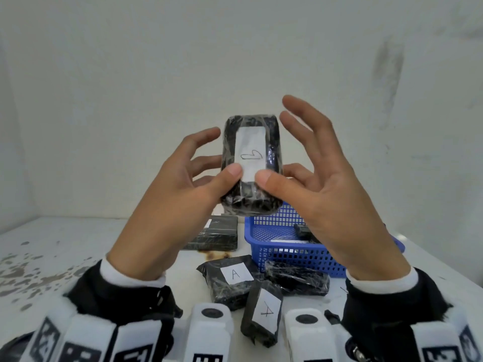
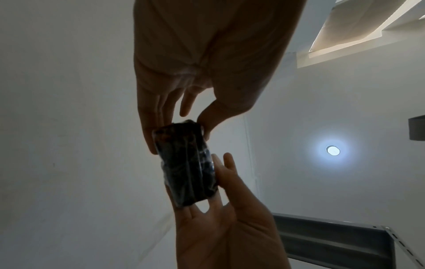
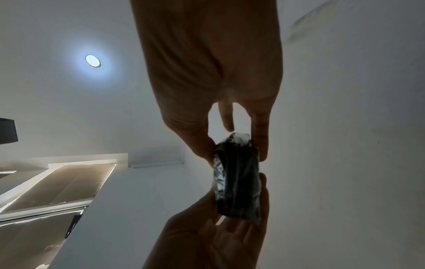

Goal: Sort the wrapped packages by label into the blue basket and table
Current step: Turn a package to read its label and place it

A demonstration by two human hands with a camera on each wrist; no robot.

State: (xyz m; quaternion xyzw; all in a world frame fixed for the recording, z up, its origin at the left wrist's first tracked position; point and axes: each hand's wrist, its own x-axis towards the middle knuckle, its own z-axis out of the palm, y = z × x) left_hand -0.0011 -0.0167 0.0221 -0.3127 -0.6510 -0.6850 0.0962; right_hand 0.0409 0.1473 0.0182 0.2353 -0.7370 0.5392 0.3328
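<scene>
package point(image 1: 251, 163) up at chest height, long axis running near-to-far | left hand point(image 1: 180, 184) and right hand point(image 1: 311, 178) pinch its near end, thumbs on the label | blue basket point(image 1: 290, 250) directly below, slightly right — right hand nearer

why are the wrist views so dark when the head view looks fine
Head view: even light, the held package and its label read clearly. Left wrist view: camera faces up at a ceiling light, so the left hand is a backlit silhouette. Right wrist view: same glare, the right hand dim and the package nearly black.
</scene>
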